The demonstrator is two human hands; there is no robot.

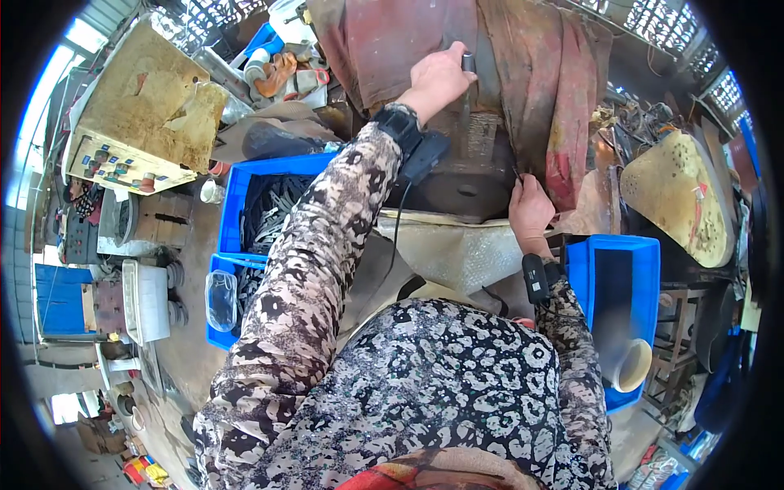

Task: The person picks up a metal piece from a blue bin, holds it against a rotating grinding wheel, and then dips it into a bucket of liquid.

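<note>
Grey metal handle point(468, 62) is grasped by the left hand point(441, 78), closed around it beyond the dark machine bed point(437, 194); a thin dark piece point(516, 172) is pinched by the right hand point(531, 207) at the bed's right edge. Dark strips point(268, 216) are contained in a blue bin point(229, 211) left of the bed.

I held a grey metal handle point(468, 62) in my left hand point(441, 75), its blunt end poking out at the right. My right hand point(532, 206) pinched a thin dark piece point(516, 171), mostly hidden.
</note>
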